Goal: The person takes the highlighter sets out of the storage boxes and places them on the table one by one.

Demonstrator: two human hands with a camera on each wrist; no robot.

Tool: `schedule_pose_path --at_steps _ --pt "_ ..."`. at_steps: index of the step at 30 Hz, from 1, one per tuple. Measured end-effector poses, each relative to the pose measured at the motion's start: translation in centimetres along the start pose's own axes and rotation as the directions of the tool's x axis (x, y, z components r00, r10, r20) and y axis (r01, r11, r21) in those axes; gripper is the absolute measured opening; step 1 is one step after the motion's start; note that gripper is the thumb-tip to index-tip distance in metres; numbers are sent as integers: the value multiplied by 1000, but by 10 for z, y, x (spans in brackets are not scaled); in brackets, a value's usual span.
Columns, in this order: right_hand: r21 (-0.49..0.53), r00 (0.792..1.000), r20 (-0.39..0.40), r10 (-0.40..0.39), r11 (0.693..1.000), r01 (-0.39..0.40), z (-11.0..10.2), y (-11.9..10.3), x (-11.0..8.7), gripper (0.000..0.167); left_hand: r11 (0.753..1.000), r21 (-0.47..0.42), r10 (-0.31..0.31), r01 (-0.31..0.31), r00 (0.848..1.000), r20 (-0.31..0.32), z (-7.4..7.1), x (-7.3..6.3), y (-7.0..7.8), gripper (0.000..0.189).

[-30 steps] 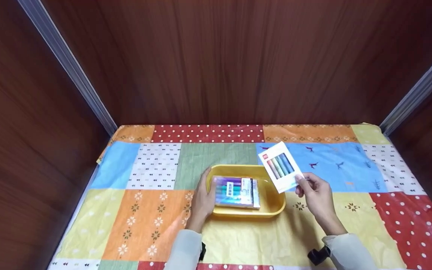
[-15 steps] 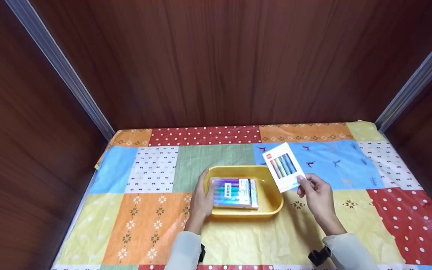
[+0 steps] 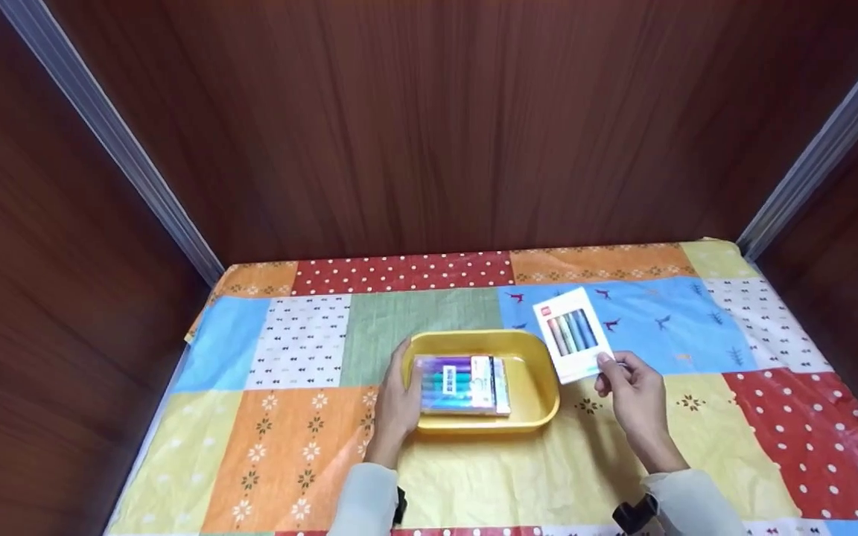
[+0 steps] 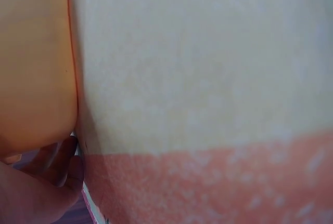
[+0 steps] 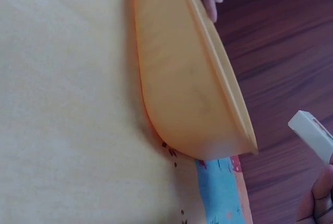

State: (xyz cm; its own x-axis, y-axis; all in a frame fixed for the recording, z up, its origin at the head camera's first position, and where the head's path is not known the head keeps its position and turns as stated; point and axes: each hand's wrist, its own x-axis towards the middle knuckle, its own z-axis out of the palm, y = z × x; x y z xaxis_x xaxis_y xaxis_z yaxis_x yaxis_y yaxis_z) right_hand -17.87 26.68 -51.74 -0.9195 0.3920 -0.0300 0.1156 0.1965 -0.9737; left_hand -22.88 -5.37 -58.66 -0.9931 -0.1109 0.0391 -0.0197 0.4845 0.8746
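A patchwork cloth (image 3: pixel 474 476) of orange, yellow, blue, green, red and white patches covers the surface. Nearest, two pale sleeves (image 3: pixel 366 495) reach in from the bottom, with a black device (image 3: pixel 635 514) at the right wrist.

The left hand (image 3: pixel 397 394) clasps the left end of a yellow tray (image 3: pixel 535 387), thumb toward the inside, fingers along the outer wall; in the dim left wrist view, the fingers seem to bend round the tray's corner. The right hand (image 3: pixel 637 398) pinches a white box (image 3: pixel 573 335) by its lower right corner, thumb on the front. The hands are apart, on opposite sides of the tray.

In the tray's left part lies a clear pack of coloured pens (image 3: pixel 459 385), purple to blue, with a white label; whether the thumb touches it cannot be told. The tilted box is held up just beside the tray's right end, its front picturing a row of coloured sticks.

Beyond the cloth stands a dark wood-grain panel (image 3: pixel 429 126), with metal strips (image 3: pixel 111 134) along its corners.
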Motion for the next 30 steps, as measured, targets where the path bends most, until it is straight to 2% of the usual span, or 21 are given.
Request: schedule_pose_path --at_steps 6,12,17,24,30 --pt "-12 1000 -5 -14 1000 14 -1 4 2 28 1000 -23 -3 3 1000 -6 0 -1 -1 49" --pt "-16 999 -28 30 999 -30 -4 14 -1 27 1000 -10 -12 12 1000 10 0 -1 0 50" --pt "7 996 -70 59 998 -59 -4 23 -3 27 1000 -2 7 -7 1000 8 -1 0 0 49" --pt "8 993 -77 95 996 -94 -7 34 -7 27 1000 -7 -17 17 1000 15 -1 -2 -2 50" --pt "-29 992 -75 100 994 -103 -5 40 -9 29 1000 -8 -17 17 1000 20 -1 -1 1 50"
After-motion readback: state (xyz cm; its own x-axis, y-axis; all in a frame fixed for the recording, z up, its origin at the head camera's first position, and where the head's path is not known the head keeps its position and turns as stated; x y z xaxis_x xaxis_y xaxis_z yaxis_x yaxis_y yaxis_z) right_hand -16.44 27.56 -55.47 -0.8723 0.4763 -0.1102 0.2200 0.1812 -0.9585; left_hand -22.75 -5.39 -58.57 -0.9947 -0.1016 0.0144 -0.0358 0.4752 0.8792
